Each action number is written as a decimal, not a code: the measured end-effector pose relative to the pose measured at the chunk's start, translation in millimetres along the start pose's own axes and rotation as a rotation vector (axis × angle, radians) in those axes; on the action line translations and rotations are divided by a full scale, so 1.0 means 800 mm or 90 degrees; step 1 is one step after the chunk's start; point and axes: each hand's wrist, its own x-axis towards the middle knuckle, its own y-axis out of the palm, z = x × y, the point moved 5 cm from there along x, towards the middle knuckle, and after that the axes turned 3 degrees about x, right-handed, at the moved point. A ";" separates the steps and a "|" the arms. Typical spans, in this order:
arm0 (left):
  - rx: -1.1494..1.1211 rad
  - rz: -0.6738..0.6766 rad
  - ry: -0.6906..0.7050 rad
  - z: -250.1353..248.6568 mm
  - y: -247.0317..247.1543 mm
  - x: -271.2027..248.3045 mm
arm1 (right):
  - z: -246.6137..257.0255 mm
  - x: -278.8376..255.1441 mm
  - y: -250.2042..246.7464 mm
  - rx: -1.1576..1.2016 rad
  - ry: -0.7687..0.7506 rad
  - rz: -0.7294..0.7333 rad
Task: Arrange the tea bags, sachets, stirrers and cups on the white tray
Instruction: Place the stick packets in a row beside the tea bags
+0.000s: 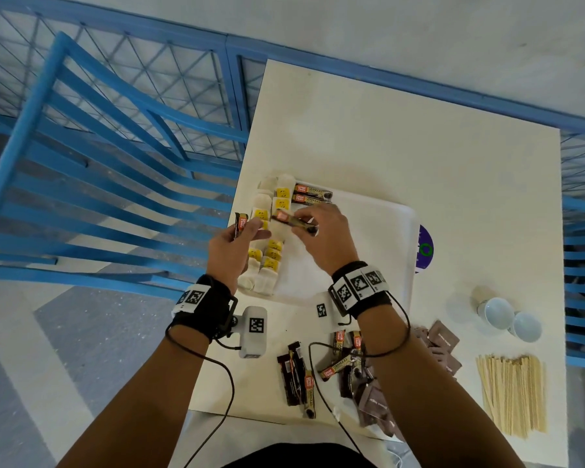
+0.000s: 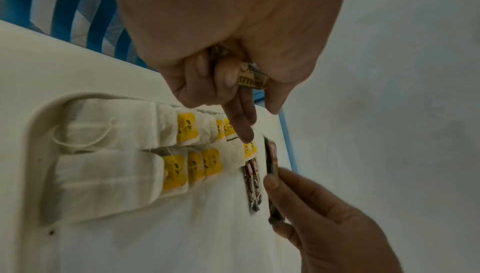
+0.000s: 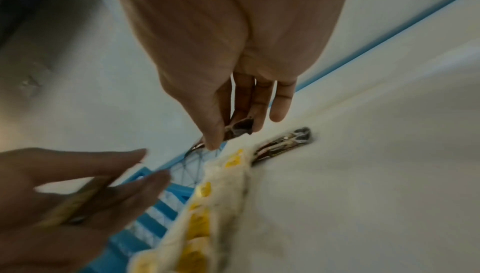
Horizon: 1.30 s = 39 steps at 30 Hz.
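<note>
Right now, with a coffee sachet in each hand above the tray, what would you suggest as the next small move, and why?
Probably lower the right hand and lay its sachet beside the two sachets already lying side by side at the white tray's far end, next to the tea bags. The left hand holds another sachet to follow.

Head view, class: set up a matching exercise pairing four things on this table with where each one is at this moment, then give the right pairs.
Things
1. tea bags
2. wooden stirrers
3. white cups
4. coffee sachet with the red label

Places
A. pinched in the right hand above the white tray
B. in two rows along the tray's left side
C. bundled on the table at its near right corner
D. on their sides on the table, right of the tray

Pairs: 1-B, 2-C, 3-D, 4-A
</note>
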 end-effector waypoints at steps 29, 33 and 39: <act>-0.021 0.054 -0.061 0.015 -0.011 0.007 | -0.059 0.043 0.019 -0.197 0.056 -0.048; -0.054 0.085 -0.087 0.020 -0.008 0.005 | -0.060 0.043 0.019 -0.184 0.061 -0.045; -0.098 0.168 -0.108 0.023 0.000 -0.002 | -0.052 0.030 0.015 -0.164 0.040 -0.086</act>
